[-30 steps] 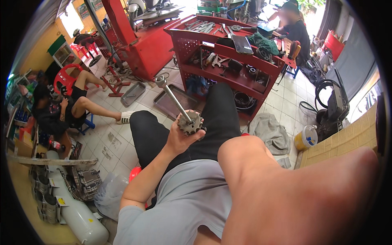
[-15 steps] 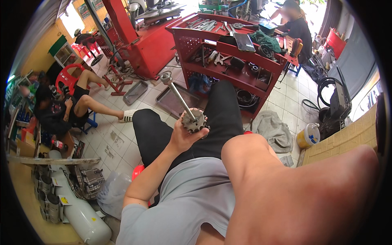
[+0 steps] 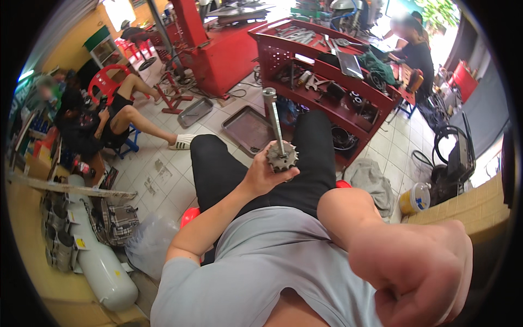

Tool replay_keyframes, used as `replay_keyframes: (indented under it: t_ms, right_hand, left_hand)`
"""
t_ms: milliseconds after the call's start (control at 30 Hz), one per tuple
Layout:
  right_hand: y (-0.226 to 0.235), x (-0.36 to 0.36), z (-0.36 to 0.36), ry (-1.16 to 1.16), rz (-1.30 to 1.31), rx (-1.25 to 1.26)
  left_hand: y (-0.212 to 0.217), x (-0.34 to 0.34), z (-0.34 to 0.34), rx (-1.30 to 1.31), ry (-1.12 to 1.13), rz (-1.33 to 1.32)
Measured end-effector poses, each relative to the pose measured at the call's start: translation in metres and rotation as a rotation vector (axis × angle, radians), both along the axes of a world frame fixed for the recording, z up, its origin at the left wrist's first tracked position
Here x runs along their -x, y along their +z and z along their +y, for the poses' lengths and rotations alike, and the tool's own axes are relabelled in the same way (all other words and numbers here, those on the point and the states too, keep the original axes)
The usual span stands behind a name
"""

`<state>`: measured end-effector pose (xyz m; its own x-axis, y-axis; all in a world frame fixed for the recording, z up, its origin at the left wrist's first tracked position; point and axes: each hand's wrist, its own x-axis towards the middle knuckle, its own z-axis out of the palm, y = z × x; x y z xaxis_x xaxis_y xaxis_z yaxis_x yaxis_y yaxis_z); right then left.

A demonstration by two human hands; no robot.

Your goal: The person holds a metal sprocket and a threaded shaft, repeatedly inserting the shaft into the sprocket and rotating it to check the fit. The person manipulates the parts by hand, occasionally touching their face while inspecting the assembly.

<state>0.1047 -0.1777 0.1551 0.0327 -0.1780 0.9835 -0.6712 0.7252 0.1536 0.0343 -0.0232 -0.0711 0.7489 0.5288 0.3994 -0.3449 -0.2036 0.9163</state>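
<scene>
In front of my lap, my left hand (image 3: 261,173) is wrapped round a grey toothed metal part (image 3: 282,159), gripping it by its side and underside. A long shiny ratchet wrench (image 3: 275,124) stands in the middle of that part, its round head (image 3: 269,95) at the upper end. The ratchet leans slightly away from me, and no hand touches it. At the lower right my right hand (image 3: 417,261) is raised close to the camera, fingers curled in, with nothing visible in them. It is well apart from the toothed part.
A red tool trolley (image 3: 321,82) with wrenches stands ahead. Two metal trays (image 3: 248,128) lie on the tiled floor. A seated person (image 3: 81,122) is at left, another person (image 3: 418,52) at far right. A yellow-white bucket (image 3: 414,199) and grey cloth (image 3: 370,182) lie right.
My right hand has come down and into view at the lower right, where only a forearm showed. The view has shifted; my left hand still grips the toothed part, with the ratchet more upright.
</scene>
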Motion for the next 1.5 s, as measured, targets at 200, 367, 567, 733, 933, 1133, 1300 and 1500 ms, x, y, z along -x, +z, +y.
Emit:
replay_keyframes:
  t_ms: [200,367,567,733,933,1133,1300,1500]
  right_hand:
    - [0.006,0.002,-0.009,0.039,0.001,0.007]
    - [0.009,0.008,-0.010,0.005,0.010,0.041]
    - [0.012,0.009,-0.010,-0.010,0.008,0.060]
    - [0.011,0.010,-0.014,0.013,-0.002,0.052]
    - [0.014,0.012,-0.015,0.046,-0.054,0.065]
    - [0.021,0.000,-0.020,0.086,-0.205,0.145]
    - [-0.003,0.019,0.002,-0.231,0.199,0.117]
    - [-0.008,0.004,0.016,-0.271,-0.098,0.179]
  left_hand:
    - [-0.004,0.003,0.005,-0.135,0.027,0.077]
    - [-0.002,0.004,0.004,-0.045,-0.013,0.087]
    - [0.000,0.003,0.005,-0.081,-0.011,0.095]
    - [-0.001,0.004,0.003,-0.032,-0.021,0.078]
    - [-0.001,0.002,0.002,0.025,-0.050,0.086]
    - [-0.007,-0.001,0.004,-0.063,-0.035,0.065]
    - [0.005,0.004,0.001,-0.042,0.003,0.137]
    - [0.006,0.000,0.001,-0.140,0.070,0.044]
